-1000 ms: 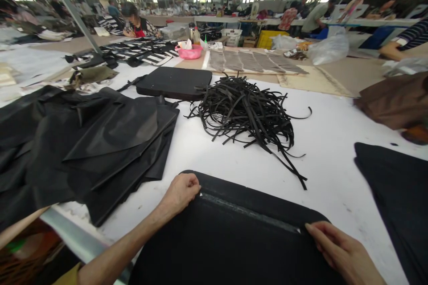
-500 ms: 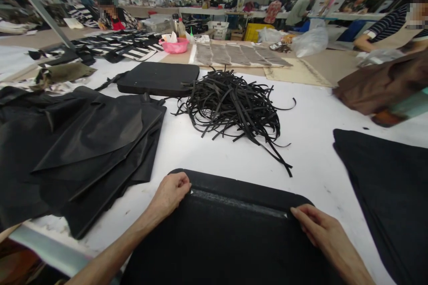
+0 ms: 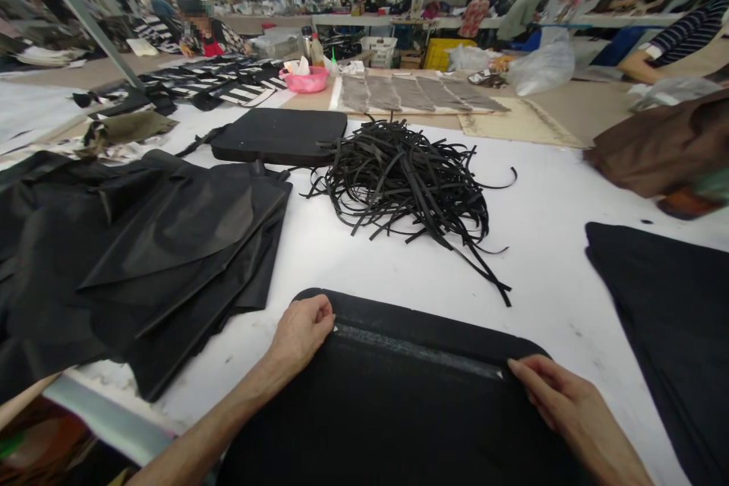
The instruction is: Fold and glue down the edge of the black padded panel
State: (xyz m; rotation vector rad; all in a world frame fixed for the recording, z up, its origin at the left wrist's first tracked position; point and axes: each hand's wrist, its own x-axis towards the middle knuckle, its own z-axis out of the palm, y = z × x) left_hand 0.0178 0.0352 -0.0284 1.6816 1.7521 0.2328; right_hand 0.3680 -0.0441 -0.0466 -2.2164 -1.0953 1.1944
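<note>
A black sheet-like panel (image 3: 399,418) with rounded far corners lies in front of me on the white-covered table. Across it, near the far edge, runs a greyish, shiny band (image 3: 418,351) with a small white mark at each end. My left hand (image 3: 304,326) rests at the band's left end, thumb and fingers pinched together. At the right end, my right hand (image 3: 550,387) has its thumb and forefinger pressed together close to the panel's surface. Whatever thin thing the fingertips of either hand may hold is hidden. Beyond the panel lies a tangled heap of narrow black strips (image 3: 410,175).
Loose black sheets (image 3: 187,235) are piled at left, and more black pieces (image 3: 672,281) at right. A black padded slab (image 3: 279,135) sits behind the strips. Farther back stand a pink basin (image 3: 306,80), bottles and a white basket (image 3: 380,51). Other people work around the room.
The view has shifted slightly, so the surroundings sit a little farther right. Both hands keep their places at the ends of the shiny band.
</note>
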